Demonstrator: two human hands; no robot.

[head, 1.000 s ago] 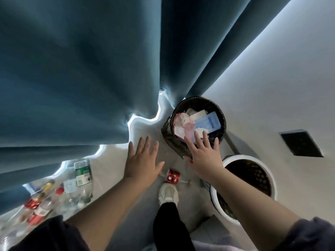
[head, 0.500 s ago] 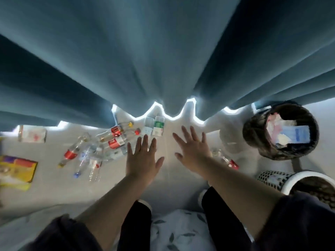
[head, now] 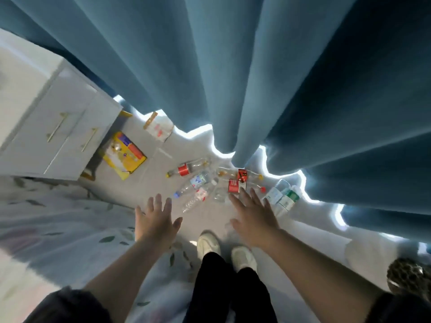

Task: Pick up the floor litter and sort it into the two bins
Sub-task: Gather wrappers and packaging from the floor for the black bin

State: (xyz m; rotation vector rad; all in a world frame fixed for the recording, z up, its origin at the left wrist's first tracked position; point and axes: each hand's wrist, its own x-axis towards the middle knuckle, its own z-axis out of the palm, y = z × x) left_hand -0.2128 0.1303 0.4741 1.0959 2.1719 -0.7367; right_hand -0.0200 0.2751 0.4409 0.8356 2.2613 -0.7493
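Note:
Several plastic bottles lie on the pale floor by the curtain: one with a red label (head: 185, 170), a clear one with a blue cap (head: 194, 183), and two with green-and-white labels (head: 283, 197). A red carton (head: 235, 185) lies among them. A yellow box (head: 123, 156) and a white packet (head: 158, 128) lie further left. My left hand (head: 155, 220) hovers open above the floor, short of the bottles. My right hand (head: 253, 213) is open, fingers spread, just in front of the red carton. A dark woven bin (head: 408, 276) shows only at the right edge.
Blue curtains (head: 233, 78) hang down to the floor behind the litter. A white drawer cabinet (head: 53, 127) stands at the left. A leaf-patterned bedcover (head: 58, 229) fills the lower left. My white shoes (head: 207, 243) and dark trousers are below the hands.
The view has swung left, away from the two bins, which have slid out at the right. The bottle pile is now in front of both hands, which stay open and empty.

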